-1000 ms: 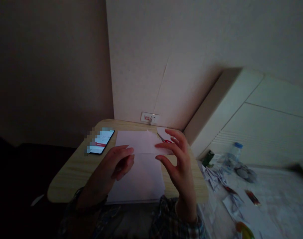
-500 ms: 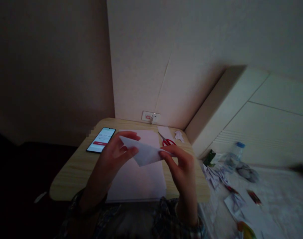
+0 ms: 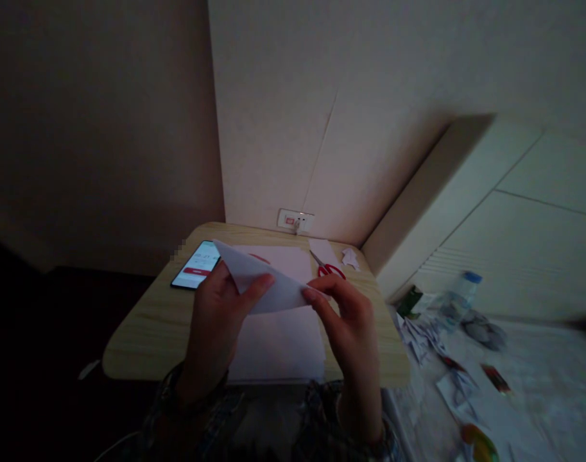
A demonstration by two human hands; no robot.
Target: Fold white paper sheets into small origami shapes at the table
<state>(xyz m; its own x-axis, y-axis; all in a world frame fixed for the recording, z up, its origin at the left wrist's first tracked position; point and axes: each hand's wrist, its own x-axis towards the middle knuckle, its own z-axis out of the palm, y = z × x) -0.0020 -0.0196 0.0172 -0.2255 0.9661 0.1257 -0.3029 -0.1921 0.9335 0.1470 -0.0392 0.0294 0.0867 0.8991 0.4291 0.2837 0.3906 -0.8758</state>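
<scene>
Left hand (image 3: 215,314) and right hand (image 3: 349,314) pinch folded paper (image 3: 284,294), long axis slanting from upper-left tip to lower right.

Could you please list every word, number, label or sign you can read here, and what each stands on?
"21", probably, among the large digits on the phone screen; the other digits are too blurred.
Red button on that screen: its marking is too small to read.
Green packet and small reddish wrapper at right: no lettering can be made out.
Folded paper in the hands: no writing visible.
</scene>
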